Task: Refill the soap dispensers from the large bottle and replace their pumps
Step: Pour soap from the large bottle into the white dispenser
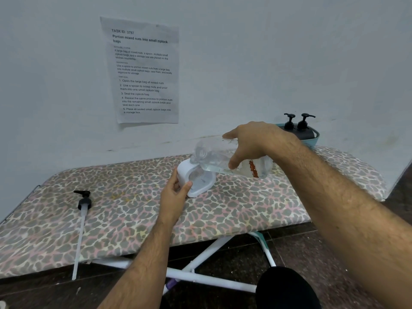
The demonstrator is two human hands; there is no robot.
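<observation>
My right hand (252,142) grips a large clear plastic bottle (225,161) tipped on its side, its mouth down over the top of a white soap dispenser (196,177). My left hand (175,195) holds that dispenser at its left side on the ironing board (133,208). Clear liquid lies in the lower half of the bottle. A black pump (83,202) with a long clear tube lies loose on the board at the left, its tube reaching past the front edge.
Two dark dispensers with black pumps (297,126) stand in a teal tub (315,140) at the board's far right, against the wall. A printed sheet (143,72) hangs on the wall. White board legs (200,259) cross over the dark floor below.
</observation>
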